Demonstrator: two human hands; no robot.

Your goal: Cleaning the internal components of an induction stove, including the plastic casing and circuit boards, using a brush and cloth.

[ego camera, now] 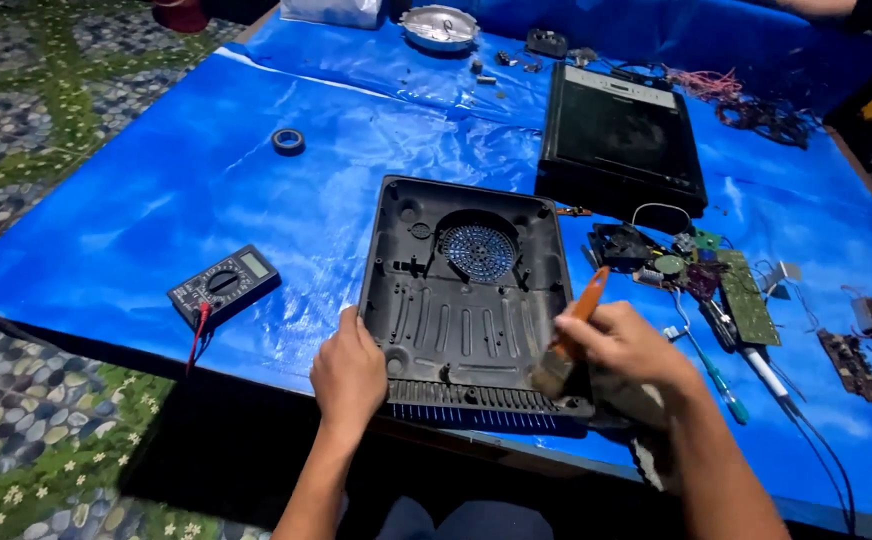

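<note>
cleaning an emptied appliance shell, by the look of it, and judging the work roughly midway. lying near the front edge of the blue tarp: a dark plastic base housing, inside face up, already stripped of its parts. resting off to the right of it: the circuit board and a tangle of small components, with the black glass top panel set behind. still showing a dull, dusty grey over the ribs and around the round fan grille, so likely more brushing left; no reassembly begun.

left hand pressed on the housing's near left edge, fingers curled over the rim, steadying it. right hand closed around a brush with an orange handle, bristles down at the housing's near right corner, touching or almost touching the vent slats.

housing's long axis running away from the wearer, tilted slightly, vented end nearest, fan grille toward the far end. brush handle slanting up and to the right, bristles pointing down-left.

elsewhere: a multimeter with red lead at left, a tape roll further back, screwdrivers at right.
</note>
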